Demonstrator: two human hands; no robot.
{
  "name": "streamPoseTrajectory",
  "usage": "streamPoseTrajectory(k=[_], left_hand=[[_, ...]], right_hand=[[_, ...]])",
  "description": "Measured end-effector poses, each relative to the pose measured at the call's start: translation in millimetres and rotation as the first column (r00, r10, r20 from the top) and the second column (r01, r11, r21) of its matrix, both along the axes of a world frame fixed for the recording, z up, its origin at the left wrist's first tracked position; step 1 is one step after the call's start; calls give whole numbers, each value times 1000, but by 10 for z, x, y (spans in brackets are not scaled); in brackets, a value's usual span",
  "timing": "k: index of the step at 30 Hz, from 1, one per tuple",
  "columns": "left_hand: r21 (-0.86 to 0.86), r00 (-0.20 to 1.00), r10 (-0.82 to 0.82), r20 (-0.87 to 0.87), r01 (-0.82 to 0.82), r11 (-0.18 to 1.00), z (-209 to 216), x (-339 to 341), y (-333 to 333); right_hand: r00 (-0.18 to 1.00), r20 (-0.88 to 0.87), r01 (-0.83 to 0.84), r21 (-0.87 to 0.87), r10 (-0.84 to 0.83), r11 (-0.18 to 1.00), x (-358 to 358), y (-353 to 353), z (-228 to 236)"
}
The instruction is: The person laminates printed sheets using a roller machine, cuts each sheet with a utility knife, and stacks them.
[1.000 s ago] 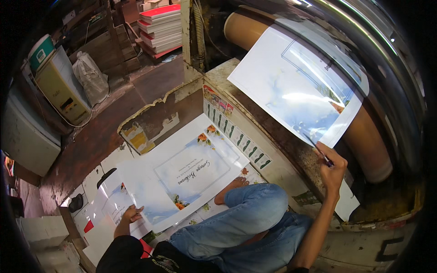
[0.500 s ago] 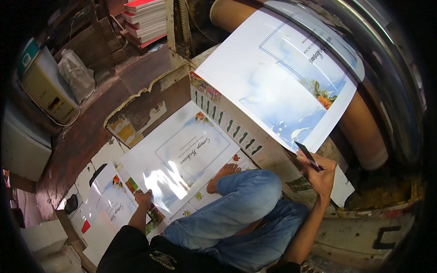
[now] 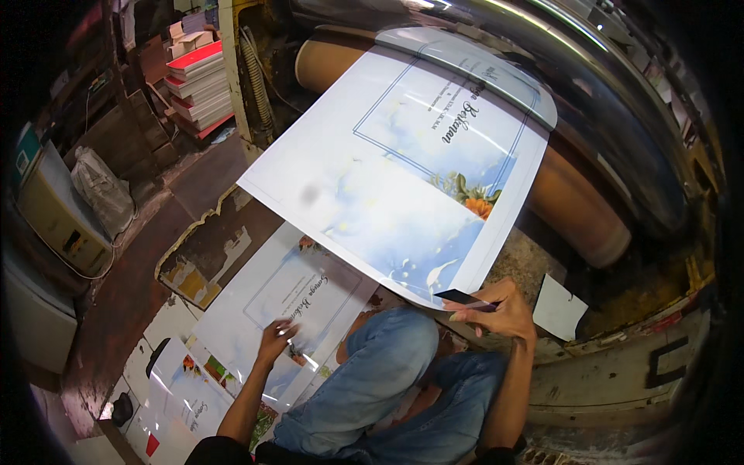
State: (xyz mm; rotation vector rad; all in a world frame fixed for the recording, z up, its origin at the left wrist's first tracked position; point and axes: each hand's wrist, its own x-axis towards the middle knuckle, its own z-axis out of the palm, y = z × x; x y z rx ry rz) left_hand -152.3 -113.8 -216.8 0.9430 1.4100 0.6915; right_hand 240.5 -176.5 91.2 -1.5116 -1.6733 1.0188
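A large glossy printed sheet [image 3: 341, 186], white and pale blue with an orange flower, curves down from the rollers in front of me. At its near right corner my right hand [image 3: 500, 310] grips a dark flat cutter blade [image 3: 465, 299], pointing left along the sheet's lower edge. My left hand [image 3: 277, 339] hovers over a second printed sheet [image 3: 256, 288] lying lower down, fingers apart and slightly blurred, with nothing visible in them. The hanging sheet covers the far part of that lower sheet.
Ahead stand a shiny metal roller [image 3: 604, 116] and a brown roll [image 3: 577, 209]. Another printed sheet [image 3: 182, 395] lies at the lower left. A white card [image 3: 559, 307] rests at the right. Red-topped stacks [image 3: 198, 85] stand at the far left. My bent knee [image 3: 395, 341] is close to the sheets.
The sheet from the rollers now reaches further toward me and over the lower sheet. My left hand has lifted off the lower sheet's near edge and moved inward. My right hand still grips the blade.
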Motion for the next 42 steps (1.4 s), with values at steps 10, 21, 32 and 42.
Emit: streamPoseTrajectory(k=[10,21,32,42], left_hand=[[204,717,-2,697,-196,959,2314,1404,343],[143,799,11,602,-121,982,2323,1321,236],[-23,769,187,611,-219,975,2427,1104,234],[-81,811,278,514,-277,957,2468,1093,212]], right_hand=[[951,-220,-248,-132,215,960,36,201,154],[788,-501,466,105,-359,878,677,379,195],[481,-675,805,87,-559,587,891,898,240],[540,-603,773,79,-587,630,929,1096,451]])
